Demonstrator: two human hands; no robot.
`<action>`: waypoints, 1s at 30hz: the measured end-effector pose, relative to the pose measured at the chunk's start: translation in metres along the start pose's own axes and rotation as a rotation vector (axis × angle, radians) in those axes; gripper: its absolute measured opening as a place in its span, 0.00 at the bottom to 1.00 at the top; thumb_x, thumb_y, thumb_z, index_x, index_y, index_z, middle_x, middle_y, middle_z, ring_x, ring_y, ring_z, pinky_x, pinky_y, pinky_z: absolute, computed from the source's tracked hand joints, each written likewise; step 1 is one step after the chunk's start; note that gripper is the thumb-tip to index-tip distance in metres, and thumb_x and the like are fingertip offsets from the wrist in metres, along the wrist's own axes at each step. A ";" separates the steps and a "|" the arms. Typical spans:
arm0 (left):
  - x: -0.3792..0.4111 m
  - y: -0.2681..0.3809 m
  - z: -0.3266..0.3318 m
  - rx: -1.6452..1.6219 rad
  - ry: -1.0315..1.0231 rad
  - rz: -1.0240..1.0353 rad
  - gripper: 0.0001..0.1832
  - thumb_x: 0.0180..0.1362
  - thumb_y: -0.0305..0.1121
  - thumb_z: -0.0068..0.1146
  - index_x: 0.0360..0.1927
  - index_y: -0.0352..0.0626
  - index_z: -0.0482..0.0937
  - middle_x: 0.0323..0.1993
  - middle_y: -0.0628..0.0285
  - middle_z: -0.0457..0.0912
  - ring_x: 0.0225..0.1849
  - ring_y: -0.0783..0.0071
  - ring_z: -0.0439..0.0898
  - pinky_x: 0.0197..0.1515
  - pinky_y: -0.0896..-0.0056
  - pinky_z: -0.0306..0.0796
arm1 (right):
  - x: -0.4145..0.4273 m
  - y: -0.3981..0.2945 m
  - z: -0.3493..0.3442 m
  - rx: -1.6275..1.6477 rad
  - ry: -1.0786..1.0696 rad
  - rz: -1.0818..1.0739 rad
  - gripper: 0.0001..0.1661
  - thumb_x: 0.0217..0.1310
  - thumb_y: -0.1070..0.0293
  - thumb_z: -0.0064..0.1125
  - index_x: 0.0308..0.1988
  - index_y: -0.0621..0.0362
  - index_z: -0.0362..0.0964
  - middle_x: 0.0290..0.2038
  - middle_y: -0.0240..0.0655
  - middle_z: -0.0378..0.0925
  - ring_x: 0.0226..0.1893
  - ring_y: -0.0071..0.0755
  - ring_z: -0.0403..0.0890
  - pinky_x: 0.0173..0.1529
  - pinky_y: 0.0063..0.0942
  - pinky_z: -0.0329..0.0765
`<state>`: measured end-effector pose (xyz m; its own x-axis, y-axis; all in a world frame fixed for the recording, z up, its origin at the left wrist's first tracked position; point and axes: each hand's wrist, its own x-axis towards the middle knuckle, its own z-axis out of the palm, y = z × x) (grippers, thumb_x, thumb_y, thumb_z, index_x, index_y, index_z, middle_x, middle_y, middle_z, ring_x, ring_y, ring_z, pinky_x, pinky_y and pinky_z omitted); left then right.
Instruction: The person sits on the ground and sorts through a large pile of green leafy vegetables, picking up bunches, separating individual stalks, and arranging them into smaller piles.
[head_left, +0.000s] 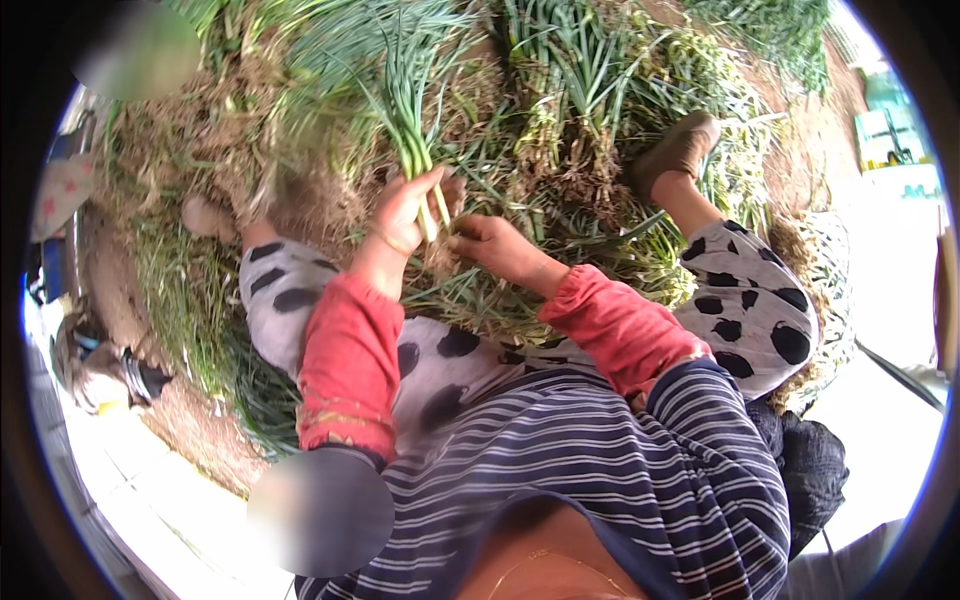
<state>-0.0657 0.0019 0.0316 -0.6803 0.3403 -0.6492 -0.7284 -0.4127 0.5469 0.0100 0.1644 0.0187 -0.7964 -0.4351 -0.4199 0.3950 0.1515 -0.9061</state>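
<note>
A small bunch of scallions stands out from my left hand, which is closed around the pale stems. Their green leaves point away from me, and the white ends come out below my fingers. My right hand is at those lower ends, thumb and fingers pinched together on the root end of the bunch. Brownish roots hang just under the fingertips. Exactly which strand the right fingers grip is partly hidden.
Loose scallion leaves and trimmings cover the ground between my legs. Heaped scallions with soil-coloured roots lie ahead, and another pile is at the upper left. A brown shoe rests among the leaves. A black bag sits at my right side.
</note>
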 end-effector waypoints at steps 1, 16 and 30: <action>-0.004 0.002 -0.001 0.018 0.001 -0.013 0.09 0.61 0.32 0.54 0.41 0.38 0.78 0.31 0.57 0.83 0.33 0.64 0.83 0.32 0.68 0.78 | 0.005 -0.003 -0.010 -0.118 -0.086 0.058 0.28 0.62 0.52 0.58 0.48 0.67 0.71 0.36 0.44 0.80 0.38 0.35 0.79 0.44 0.33 0.75; -0.006 0.038 0.031 0.025 0.154 0.252 0.08 0.63 0.35 0.53 0.39 0.42 0.74 0.16 0.75 0.62 0.15 0.85 0.60 0.19 0.80 0.57 | 0.091 0.174 -0.226 -0.808 0.756 0.635 0.16 0.61 0.59 0.53 0.38 0.59 0.79 0.36 0.41 0.82 0.40 0.44 0.83 0.44 0.37 0.78; -0.011 0.032 0.027 0.047 0.197 0.183 0.06 0.60 0.34 0.57 0.35 0.44 0.75 0.13 0.73 0.64 0.12 0.82 0.62 0.16 0.77 0.59 | 0.091 0.140 -0.202 -0.783 0.634 0.532 0.16 0.62 0.65 0.49 0.41 0.67 0.74 0.38 0.50 0.80 0.41 0.47 0.82 0.46 0.36 0.79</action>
<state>-0.0844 0.0081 0.0707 -0.7750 0.0911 -0.6254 -0.6013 -0.4108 0.6853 -0.0994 0.3255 -0.1563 -0.7894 0.3429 -0.5092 0.5345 0.7920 -0.2952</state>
